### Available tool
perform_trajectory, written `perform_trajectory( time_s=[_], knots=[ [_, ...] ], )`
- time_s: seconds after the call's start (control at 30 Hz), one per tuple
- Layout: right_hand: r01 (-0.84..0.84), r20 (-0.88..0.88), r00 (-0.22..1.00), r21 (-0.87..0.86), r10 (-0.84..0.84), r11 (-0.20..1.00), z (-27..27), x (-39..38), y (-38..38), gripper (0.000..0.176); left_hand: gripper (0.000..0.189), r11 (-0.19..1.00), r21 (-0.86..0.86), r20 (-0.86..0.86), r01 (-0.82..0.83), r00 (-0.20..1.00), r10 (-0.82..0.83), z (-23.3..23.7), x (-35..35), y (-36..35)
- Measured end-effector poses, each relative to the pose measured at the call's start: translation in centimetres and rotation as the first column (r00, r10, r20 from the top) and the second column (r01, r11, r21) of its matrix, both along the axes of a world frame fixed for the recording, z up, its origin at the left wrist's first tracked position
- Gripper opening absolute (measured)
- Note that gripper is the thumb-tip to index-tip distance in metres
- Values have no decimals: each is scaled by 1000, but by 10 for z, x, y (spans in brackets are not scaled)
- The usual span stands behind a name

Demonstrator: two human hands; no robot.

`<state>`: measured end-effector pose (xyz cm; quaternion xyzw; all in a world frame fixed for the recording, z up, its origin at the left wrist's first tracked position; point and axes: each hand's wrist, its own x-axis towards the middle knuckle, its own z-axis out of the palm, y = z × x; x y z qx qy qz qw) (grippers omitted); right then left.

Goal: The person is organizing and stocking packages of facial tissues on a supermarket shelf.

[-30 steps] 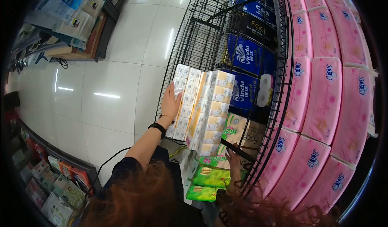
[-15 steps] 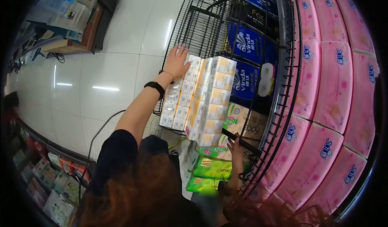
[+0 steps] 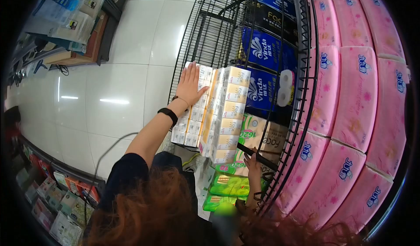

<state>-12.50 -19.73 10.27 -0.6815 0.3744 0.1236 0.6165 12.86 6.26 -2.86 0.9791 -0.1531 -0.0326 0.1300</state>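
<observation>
My left hand (image 3: pixel 190 86) lies spread, palm down, on the outer rows of small white tissue packs. The packs sit in plastic-wrapped bundles (image 3: pixel 209 114) on the black wire rack, and the nearest column shows yellow "Face" labels (image 3: pixel 233 110). Low on the right, my right hand (image 3: pixel 253 166) is at a thick black bar (image 3: pixel 259 158), its fingers curled over it. Part of that hand is hidden by the bar. Just beyond the bar are beige and green "Face" tissue packs (image 3: pixel 271 138).
Blue Vinda packs (image 3: pixel 262 47) and a pack of white rolls (image 3: pixel 286 87) stand behind the rack's wires (image 3: pixel 217 27). Large pink packs (image 3: pixel 354 95) line the right. Green packs (image 3: pixel 229 184) lie below. Tiled floor (image 3: pixel 118 82) and other shelves (image 3: pixel 70 202) are on the left.
My left hand has slid down and its fingers have come closer together on the tissue packs. My right hand stays at the black bar. The view has shifted slightly.
</observation>
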Motion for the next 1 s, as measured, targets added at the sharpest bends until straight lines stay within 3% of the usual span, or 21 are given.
perform_trajectory(
  time_s=[0.13,0.27,0.47,0.73,1.0],
  knots=[
    [-3,-5,1000,-36,3,999,13,8,9,50,92,1000,-23,-165,18,986,-21,11,7,1],
    [20,2,1000,-23,-20,1000,1,3,2,51,92,999,15,-220,48,975,-43,11,10,4],
    [-2,-20,1000,-38,1,999,0,-1,-1,51,81,998,-52,-127,47,990,-53,8,-6,5],
    [17,-13,1000,-59,-18,998,-3,-5,0,52,65,995,-77,-96,63,993,-70,19,-144,5],
    [28,28,999,-37,-27,999,-22,-10,-9,51,63,989,-127,-70,80,994,-89,12,-147,5]
  ],
)
